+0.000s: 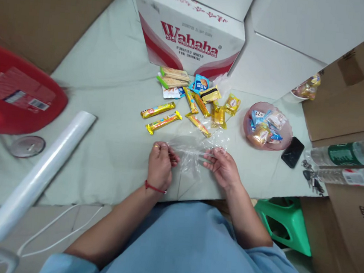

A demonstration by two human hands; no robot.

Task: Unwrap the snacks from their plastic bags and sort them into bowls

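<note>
Clear bag (190,159) is taut btwn L hand (161,164) & R hand (224,168), over table (111,168), just nearside of snacks (199,123); fingertips of both pinch its edge. Prob. v. light, limp, slippery, easily torn; best hold: opp. edges.

Snacks (190,101) in path toward carton (191,41)
</note>
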